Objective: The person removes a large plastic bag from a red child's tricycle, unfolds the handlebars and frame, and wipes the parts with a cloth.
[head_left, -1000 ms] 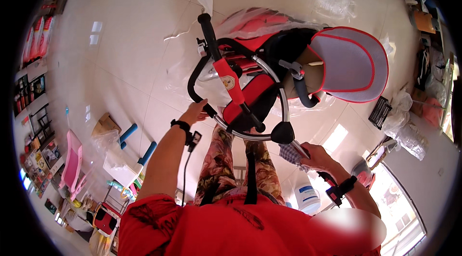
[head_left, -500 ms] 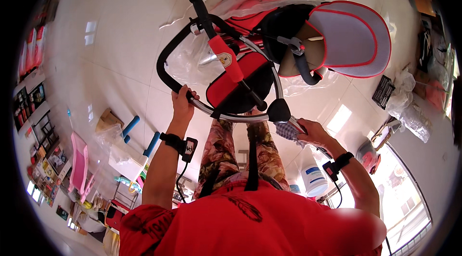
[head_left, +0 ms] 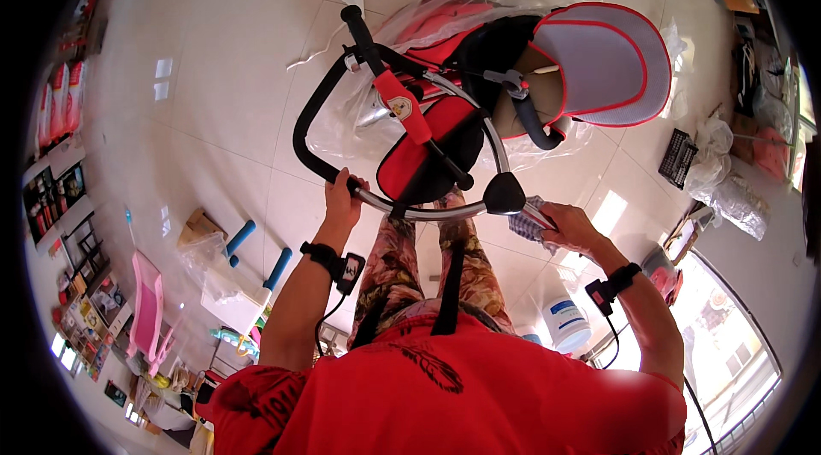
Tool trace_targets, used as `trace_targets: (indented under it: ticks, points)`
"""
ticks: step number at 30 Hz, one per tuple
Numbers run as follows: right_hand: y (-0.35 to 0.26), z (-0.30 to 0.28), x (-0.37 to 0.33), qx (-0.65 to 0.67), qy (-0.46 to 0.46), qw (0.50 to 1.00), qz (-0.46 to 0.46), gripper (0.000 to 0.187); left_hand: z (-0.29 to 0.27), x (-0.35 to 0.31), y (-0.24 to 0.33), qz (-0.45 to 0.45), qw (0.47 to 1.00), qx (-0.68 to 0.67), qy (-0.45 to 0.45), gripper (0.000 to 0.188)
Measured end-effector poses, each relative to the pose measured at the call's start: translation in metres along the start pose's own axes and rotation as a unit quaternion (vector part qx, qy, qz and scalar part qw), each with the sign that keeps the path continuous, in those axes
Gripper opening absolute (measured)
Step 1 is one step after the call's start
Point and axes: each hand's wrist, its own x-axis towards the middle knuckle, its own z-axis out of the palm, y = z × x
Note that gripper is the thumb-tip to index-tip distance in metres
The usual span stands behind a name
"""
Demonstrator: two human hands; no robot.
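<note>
Seemingly to steady it, the left hand (head_left: 344, 203) gripped the curved silver-and-black metal tube (head_left: 446, 214), the right hand (head_left: 575, 230) holding grey checked cloth (head_left: 527, 231) against it.

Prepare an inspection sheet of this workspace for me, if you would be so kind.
Surface: pale tiled floor, with bright reflections.
Work items: looped frame, part silver, part black; checked cloth against its silver tube; grey canopy with red trim beyond.
Clutter: clear plastic sheeting beneath the frame; black crate and white bucket to the right.
Hands: left hand grips the looped frame; right hand holds the cloth at the tube.
Cables: left cable and right cable, both black, hang from wrist devices.
Surroundings: pink plastic item at left; bright opening at lower right.
</note>
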Motion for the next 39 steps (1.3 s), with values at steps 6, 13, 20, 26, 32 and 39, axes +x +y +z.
trace_targets:
  ticks: [6,13,20,26,32,39]
  points:
    - [0.001,0.027,-0.003,0.016,0.017,0.999,0.028,0.035,0.009,0.014,-0.035,-0.110,0.983,0.143,0.042,0.025]
    - [0.003,0.047,-0.003,0.041,0.020,0.997,0.061,0.034,0.071,-0.049,-0.039,0.440,0.610,0.653,-0.091,0.055]
    - [0.009,0.060,0.006,0.041,0.064,0.996,0.053,0.031,0.084,-0.037,-0.093,0.420,0.389,0.774,-0.270,0.049]
    - [0.018,0.059,-0.021,0.015,0.029,0.995,0.094,0.031,0.076,-0.057,-0.103,0.363,0.389,0.763,-0.366,0.053]
    - [0.006,0.062,-0.028,0.064,0.025,0.996,0.062,0.035,0.078,-0.098,-0.053,0.330,0.474,0.718,-0.389,0.056]
    - [-0.023,0.025,-0.049,0.039,0.053,0.997,0.028,0.028,0.088,-0.136,-0.014,0.372,0.443,0.718,-0.388,0.055]
